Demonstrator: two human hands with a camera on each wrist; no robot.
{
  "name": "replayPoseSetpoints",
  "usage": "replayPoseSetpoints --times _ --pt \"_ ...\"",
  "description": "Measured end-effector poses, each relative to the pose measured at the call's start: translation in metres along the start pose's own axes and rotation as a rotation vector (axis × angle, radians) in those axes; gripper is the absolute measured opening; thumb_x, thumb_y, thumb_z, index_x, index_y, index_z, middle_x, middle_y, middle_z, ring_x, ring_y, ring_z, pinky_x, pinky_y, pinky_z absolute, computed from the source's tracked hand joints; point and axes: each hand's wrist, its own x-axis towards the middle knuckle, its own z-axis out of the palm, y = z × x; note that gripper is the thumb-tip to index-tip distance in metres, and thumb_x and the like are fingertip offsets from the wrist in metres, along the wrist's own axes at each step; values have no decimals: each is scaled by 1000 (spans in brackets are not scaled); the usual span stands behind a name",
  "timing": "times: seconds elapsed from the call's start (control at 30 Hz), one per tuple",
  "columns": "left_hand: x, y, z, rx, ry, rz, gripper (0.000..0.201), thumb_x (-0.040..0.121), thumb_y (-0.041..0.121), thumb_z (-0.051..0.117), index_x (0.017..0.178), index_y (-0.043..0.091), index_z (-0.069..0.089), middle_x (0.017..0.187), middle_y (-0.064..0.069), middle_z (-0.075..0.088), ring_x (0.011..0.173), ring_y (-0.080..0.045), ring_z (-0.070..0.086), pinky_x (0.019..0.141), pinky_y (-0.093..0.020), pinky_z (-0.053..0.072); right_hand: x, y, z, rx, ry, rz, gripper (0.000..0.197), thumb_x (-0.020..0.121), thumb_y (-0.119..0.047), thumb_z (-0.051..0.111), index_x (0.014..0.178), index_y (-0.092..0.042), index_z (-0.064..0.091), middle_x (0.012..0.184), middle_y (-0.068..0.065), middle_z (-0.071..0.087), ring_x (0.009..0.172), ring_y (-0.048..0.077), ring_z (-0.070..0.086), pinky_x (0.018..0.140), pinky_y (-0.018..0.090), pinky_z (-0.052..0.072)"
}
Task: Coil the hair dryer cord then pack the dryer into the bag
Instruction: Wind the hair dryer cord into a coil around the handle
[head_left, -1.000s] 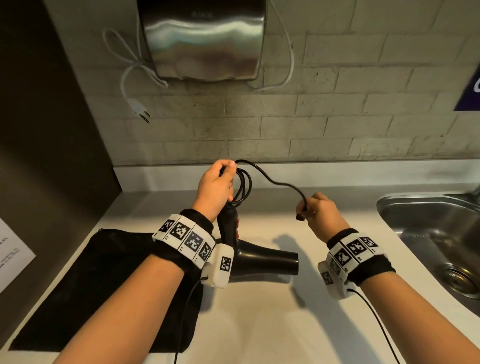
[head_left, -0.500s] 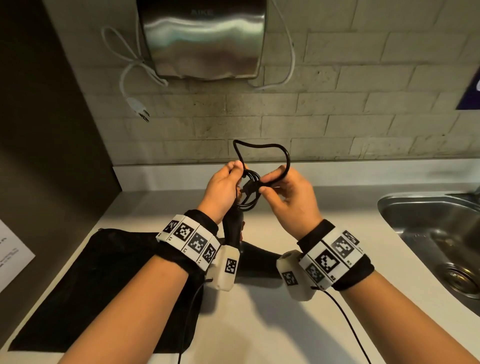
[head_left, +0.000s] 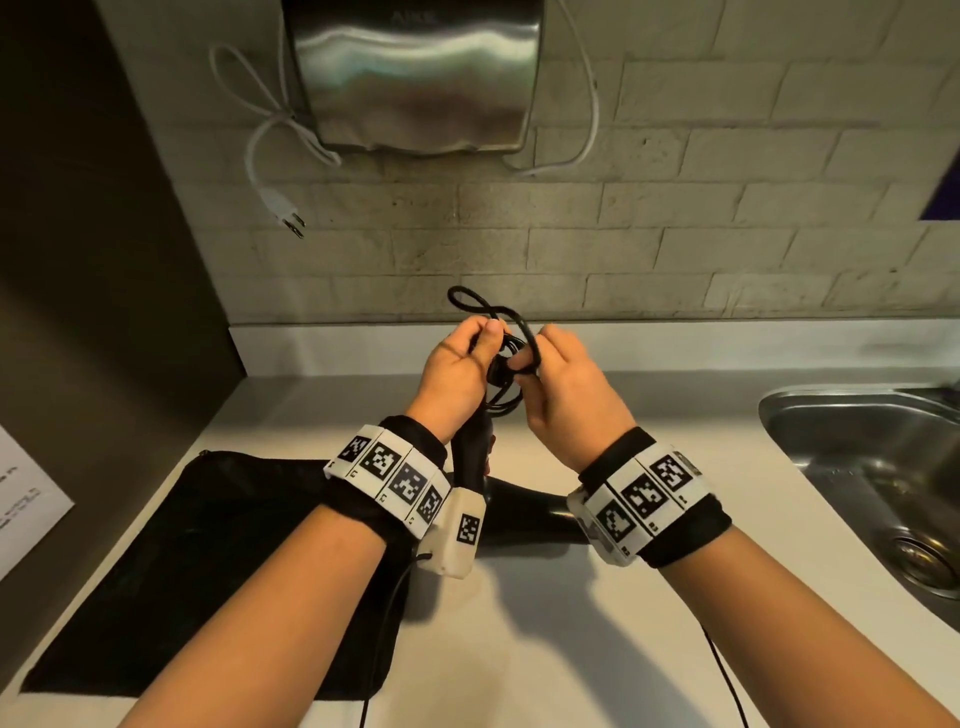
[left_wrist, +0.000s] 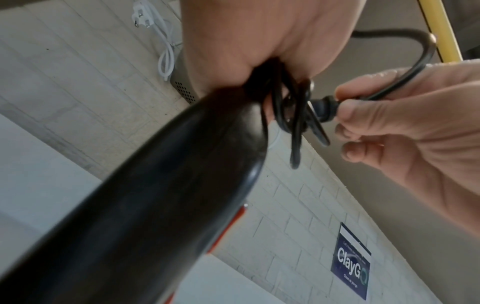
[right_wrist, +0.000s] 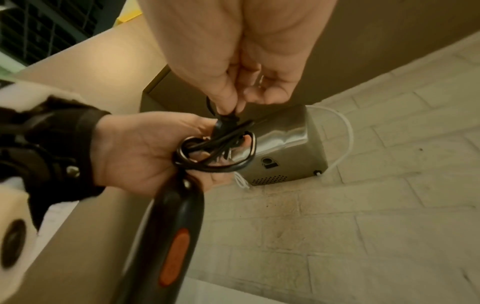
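A black hair dryer (head_left: 524, 506) with an orange switch (right_wrist: 174, 257) stands on its barrel on the counter, handle up. My left hand (head_left: 457, 374) grips the coiled black cord (head_left: 506, 358) at the handle's top (left_wrist: 161, 185). My right hand (head_left: 561, 384) pinches the cord's plug (left_wrist: 323, 107) between thumb and fingers, right against the coil (right_wrist: 215, 152). One loose loop (head_left: 467, 301) sticks up above both hands. The flat black bag (head_left: 208, 561) lies on the counter to the left, under my left forearm.
A steel sink (head_left: 872, 467) is set into the counter on the right. A metal hand dryer (head_left: 415, 73) hangs on the brick wall above, its white cord and plug (head_left: 285, 213) dangling. A dark wall panel (head_left: 78, 260) bounds the left side.
My right hand carried the cord's plug end from the right over to the left hand's coil. The free loop shrank and now sits above the left hand.
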Motion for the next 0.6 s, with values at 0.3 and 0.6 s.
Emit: replayPoseSetpoints --times 0.3,0.6 --pt "-2 3 2 15 -74 47 22 96 25 39 79 27 53 67 9 51 57 4 50 51 -3 37 8 1 2 -154 -46 -30 15 77 -8 48 88 -3 57 82 15 59 73 33 53 63 43 49" --pt "-7 1 7 -24 -103 40 25 95 19 43 81 32 58 71 17 61 71 2 57 67 -14 43 9 7 7 206 38 369 27 76 -7 61 86 -12 36 78 3 47 68 17 45 60 20 33"
